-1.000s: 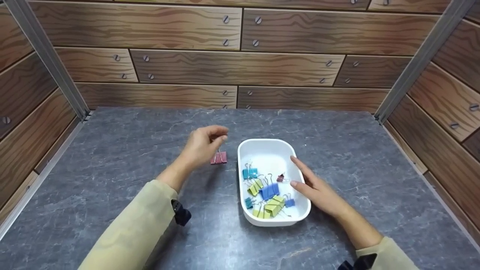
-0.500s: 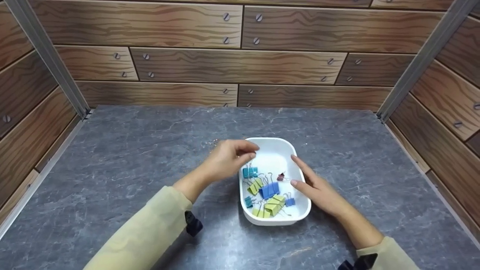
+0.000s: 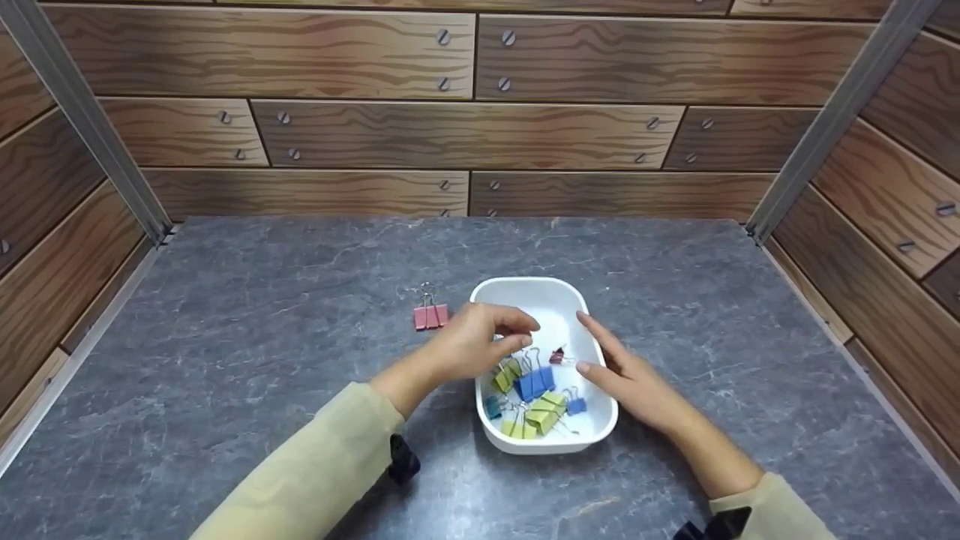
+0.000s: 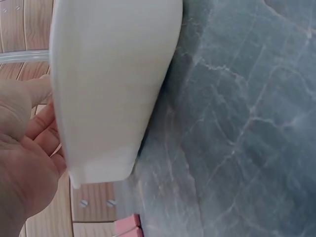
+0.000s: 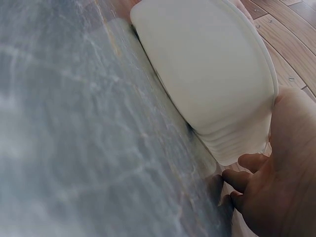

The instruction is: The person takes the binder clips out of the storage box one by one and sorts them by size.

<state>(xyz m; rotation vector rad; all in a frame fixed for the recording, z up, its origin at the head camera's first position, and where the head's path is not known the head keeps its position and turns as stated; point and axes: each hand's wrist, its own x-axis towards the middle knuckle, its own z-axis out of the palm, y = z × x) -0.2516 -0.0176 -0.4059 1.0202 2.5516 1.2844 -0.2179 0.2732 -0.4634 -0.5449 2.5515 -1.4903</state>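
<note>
My left hand [image 3: 480,339] is over the left side of a white tub [image 3: 547,447], fingers loosely bent, with no object visible between thumb and index finger. Below it in the tub lie several binder clips: a large blue one [image 3: 535,384], yellow-green ones [image 3: 546,411], a teal one [image 3: 493,408], a small blue one [image 3: 576,406] and a small dark red one [image 3: 556,355]. My right hand [image 3: 637,388] rests at the tub's right rim, index fingertip and thumb extended over it. A pink binder clip [image 3: 430,316] lies on the table left of the tub.
The tub stands on a grey marbled tabletop [image 3: 300,300]. Wood-patterned panels [image 3: 360,135] enclose the back and sides, with metal posts [image 3: 112,150] at the corners.
My left hand has moved right, from beside the pink binder clip to over the tub. The pink clip stays on the table. My right hand keeps its place at the rim.
</note>
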